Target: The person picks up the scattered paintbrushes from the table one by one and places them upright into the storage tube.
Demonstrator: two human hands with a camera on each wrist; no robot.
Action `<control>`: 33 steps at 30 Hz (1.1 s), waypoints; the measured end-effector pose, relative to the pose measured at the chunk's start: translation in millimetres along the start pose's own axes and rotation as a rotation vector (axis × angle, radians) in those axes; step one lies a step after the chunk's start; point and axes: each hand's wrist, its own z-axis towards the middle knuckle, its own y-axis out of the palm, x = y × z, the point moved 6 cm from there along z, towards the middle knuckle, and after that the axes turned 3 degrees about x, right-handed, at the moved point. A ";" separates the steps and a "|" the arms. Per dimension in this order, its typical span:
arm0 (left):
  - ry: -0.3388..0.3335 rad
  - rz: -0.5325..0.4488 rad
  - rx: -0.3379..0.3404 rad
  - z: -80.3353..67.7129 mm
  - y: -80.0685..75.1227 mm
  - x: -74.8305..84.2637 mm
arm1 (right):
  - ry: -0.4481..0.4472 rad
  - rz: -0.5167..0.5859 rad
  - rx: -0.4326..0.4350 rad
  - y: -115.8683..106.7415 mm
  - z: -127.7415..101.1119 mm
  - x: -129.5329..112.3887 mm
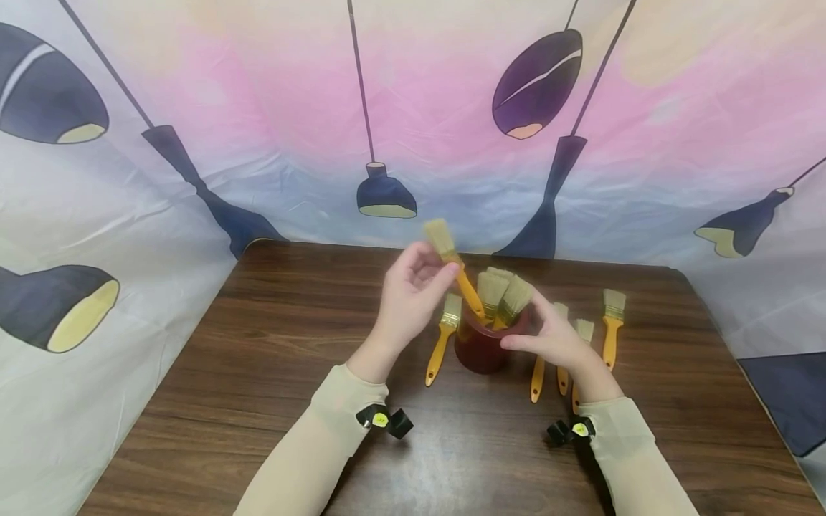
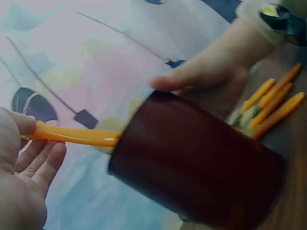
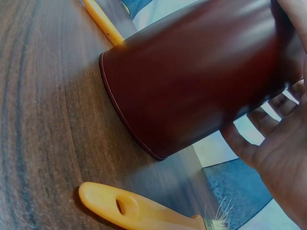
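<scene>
My left hand [image 1: 413,290] pinches a paintbrush [image 1: 470,290] near its ferrule, bristles up, with the tip of its yellow handle at the mouth of a dark red cup [image 1: 484,351]. In the left wrist view the handle [image 2: 79,135] of that brush meets the cup's rim. My right hand [image 1: 555,333] holds the cup by its side near the rim, thumb in front and fingers behind. Several brushes [image 1: 493,290] stand in the cup, bristles up. In the right wrist view the cup's wall [image 3: 192,72] fills the middle, its base close over the wood.
One paintbrush [image 1: 440,351] lies on the brown wooden table [image 1: 271,358] just left of the cup. Several more lie to the right, among them a brush [image 1: 611,330] farthest right. Behind the table hangs a cloth [image 1: 284,107] printed with lamps.
</scene>
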 end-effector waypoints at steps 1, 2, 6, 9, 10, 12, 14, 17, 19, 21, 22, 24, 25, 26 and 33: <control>0.001 0.030 -0.015 -1.6 3.1 -1.7 | 0.001 0.000 0.001 -0.1 0.1 0.3; 0.001 0.063 -0.027 -3.0 5.7 -3.3 | 0.003 0.001 0.001 0.0 0.3 0.6; 0.017 0.248 -0.065 -7.1 12.2 -8.8 | 0.004 0.001 -0.002 0.1 0.7 1.8; 0.017 0.355 -0.106 -9.0 14.9 -13.9 | 0.005 -0.003 -0.005 0.1 0.3 1.1; 0.016 0.376 -0.124 -9.6 15.6 -15.6 | 0.007 -0.003 -0.006 0.2 0.4 1.2; 0.011 0.415 -0.157 -10.2 16.7 -19.9 | 0.008 -0.004 -0.005 0.2 0.6 0.7; 0.008 0.446 -0.187 -10.7 17.2 -24.3 | 0.005 -0.006 -0.004 0.4 1.0 0.4; 0.002 0.472 -0.211 -10.6 17.3 -30.4 | -0.005 0.012 -0.010 1.4 1.9 -0.8; 0.000 0.465 -0.214 -10.2 17.2 -32.6 | -0.008 0.020 -0.010 1.6 2.2 -1.3; -0.002 0.452 -0.211 -9.6 17.1 -33.6 | -0.008 0.029 -0.011 1.5 2.5 -2.0; -0.004 0.447 -0.209 -9.3 17.1 -33.9 | -0.007 0.029 -0.010 1.2 2.6 -2.1; -0.010 0.441 -0.209 -8.9 17.2 -34.0 | -0.002 0.020 -0.005 0.2 2.3 -1.6; -0.013 0.444 -0.211 -8.8 17.2 -34.1 | 0.000 0.019 -0.004 0.0 2.2 -1.3; -0.018 0.446 -0.214 -8.9 17.4 -34.3 | 0.001 0.014 -0.003 -0.4 2.2 -0.8; -0.050 0.417 -0.238 -9.1 17.8 -34.3 | 0.014 0.014 -0.001 -0.5 1.4 1.3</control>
